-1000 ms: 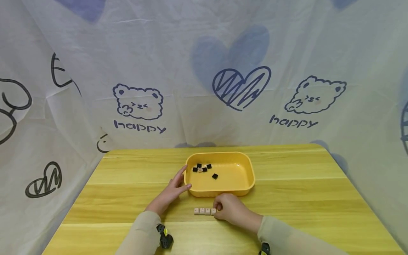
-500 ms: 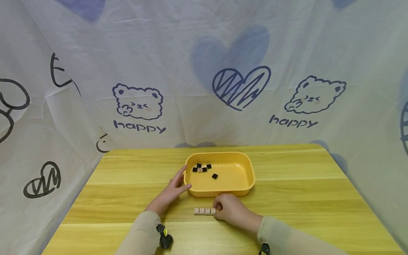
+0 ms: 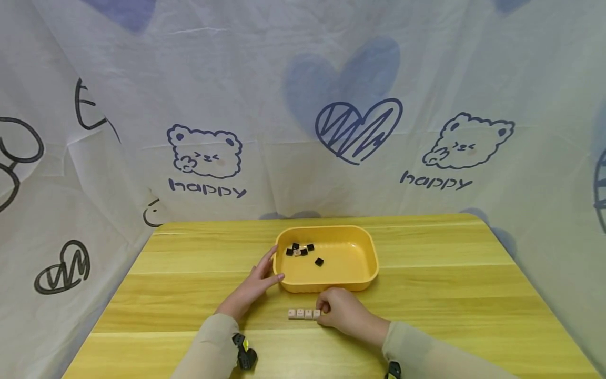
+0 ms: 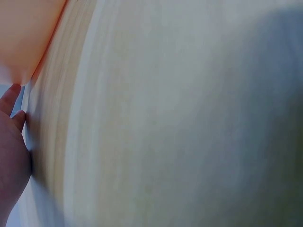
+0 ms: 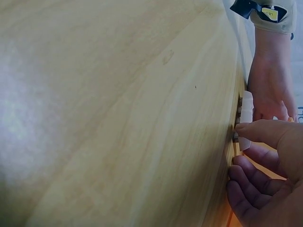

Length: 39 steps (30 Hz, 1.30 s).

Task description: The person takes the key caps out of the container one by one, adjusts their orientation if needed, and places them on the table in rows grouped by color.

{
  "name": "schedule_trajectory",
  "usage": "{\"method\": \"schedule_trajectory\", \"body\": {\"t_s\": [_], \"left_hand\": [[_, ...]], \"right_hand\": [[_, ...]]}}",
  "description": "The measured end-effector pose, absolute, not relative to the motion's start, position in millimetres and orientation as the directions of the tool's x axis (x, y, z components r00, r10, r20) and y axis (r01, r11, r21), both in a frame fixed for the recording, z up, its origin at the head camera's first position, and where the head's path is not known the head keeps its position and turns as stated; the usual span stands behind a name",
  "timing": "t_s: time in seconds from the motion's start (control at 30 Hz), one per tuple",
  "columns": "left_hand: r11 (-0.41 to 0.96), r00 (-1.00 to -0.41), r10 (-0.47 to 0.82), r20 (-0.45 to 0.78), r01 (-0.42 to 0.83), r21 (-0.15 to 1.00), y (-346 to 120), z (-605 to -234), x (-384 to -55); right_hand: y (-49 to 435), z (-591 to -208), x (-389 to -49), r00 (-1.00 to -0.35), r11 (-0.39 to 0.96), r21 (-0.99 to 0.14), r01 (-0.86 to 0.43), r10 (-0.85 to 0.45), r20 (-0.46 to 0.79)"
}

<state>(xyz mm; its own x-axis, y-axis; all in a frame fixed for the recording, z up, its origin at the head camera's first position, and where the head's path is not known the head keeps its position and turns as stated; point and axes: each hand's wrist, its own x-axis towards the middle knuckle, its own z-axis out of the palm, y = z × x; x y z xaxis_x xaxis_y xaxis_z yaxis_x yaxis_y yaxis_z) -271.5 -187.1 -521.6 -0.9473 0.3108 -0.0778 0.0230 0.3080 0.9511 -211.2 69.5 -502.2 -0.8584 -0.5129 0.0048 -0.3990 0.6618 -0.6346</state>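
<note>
A short straight row of several white keycaps [image 3: 300,314] lies on the table in front of a yellow tray [image 3: 326,288]. My right hand [image 3: 347,311] pinches the keycap at the row's right end between thumb and index finger. Its other fingers are curled below, as the right wrist view shows, where the row of keycaps [image 5: 246,108] is seen from the side. My left hand [image 3: 251,289] rests against the tray's left side, fingers spread and the thumb at the near left corner. In the left wrist view, a finger of that hand [image 4: 12,142] touches the tray [image 4: 28,33].
Inside the tray, several black keycaps [image 3: 319,262] and a pale one [image 3: 297,252] lie mostly toward the left. The wooden table [image 3: 450,284] extends to both sides. A printed white cloth [image 3: 284,184] hangs behind it.
</note>
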Motion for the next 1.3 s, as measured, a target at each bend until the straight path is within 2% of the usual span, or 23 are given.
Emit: {"method": "schedule_trajectory", "body": {"t_s": [0.3,0.53,0.77,1.0,1.3], "left_hand": [[0.311,-0.944,0.317,-0.088,0.016,0.950,-188.6,-520.5,-269.8],[0.293,-0.943,0.321,-0.087,0.011,0.956,-189.2,-523.6,-271.2],[0.301,-0.941,0.327,-0.084,0.019,0.953,-188.4,-522.4,-270.9],[0.302,-0.943,0.322,-0.086,0.016,0.953,-188.6,-521.2,-269.7],[0.298,-0.942,0.325,-0.080,0.022,0.954,-189.1,-522.8,-270.1]], "right_hand": [[72.4,-496.7,-208.1,-0.851,0.658,-0.625,-0.420,-0.525,0.019],[78.7,-470.1,-196.9,-0.810,0.629,-0.593,-0.502,-0.582,0.069],[76.6,-436.3,-210.9,-0.784,0.620,-0.529,-0.579,-0.602,0.153],[63.9,-416.1,-246.7,-0.798,0.677,-0.487,-0.551,-0.599,0.070],[43.4,-416.3,-290.9,-0.723,0.675,-0.433,-0.597,-0.687,-0.075]]}}
